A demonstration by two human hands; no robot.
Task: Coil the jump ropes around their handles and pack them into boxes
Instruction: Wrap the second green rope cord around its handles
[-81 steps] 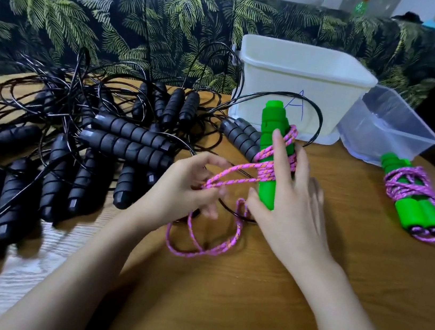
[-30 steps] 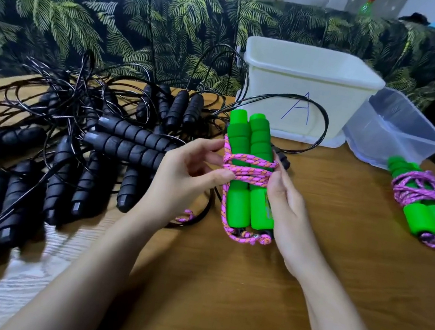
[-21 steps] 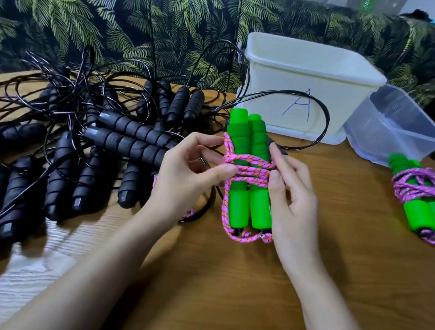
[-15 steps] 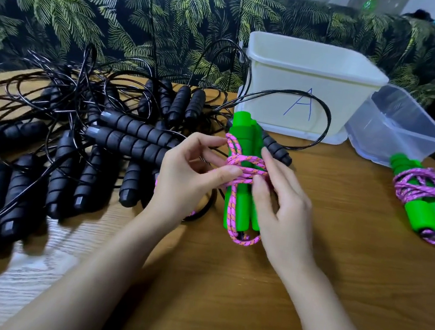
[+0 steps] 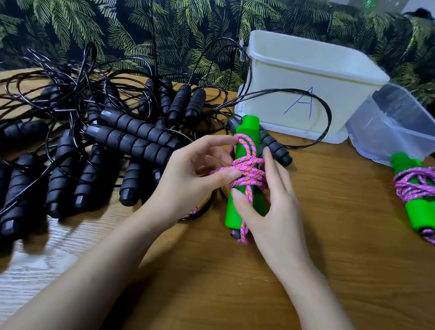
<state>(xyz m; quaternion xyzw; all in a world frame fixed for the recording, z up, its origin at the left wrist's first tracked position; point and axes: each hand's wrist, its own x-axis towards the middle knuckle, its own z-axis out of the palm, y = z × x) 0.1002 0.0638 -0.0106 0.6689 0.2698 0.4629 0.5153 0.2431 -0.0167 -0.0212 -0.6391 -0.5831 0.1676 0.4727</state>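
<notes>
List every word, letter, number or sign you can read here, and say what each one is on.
"A": handwritten in blue on the front wall of the white box.
No readable print on the clear tub, the green-handled jump rope being coiled, the second coiled rope or the black handles.
The bottle at the back is too small and blurred to read.

Left hand (image 5: 189,180) and right hand (image 5: 274,209) meet, fingers curled, seemingly gripping.

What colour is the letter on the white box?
Blue, a handwritten A on the white box; head view.
</notes>
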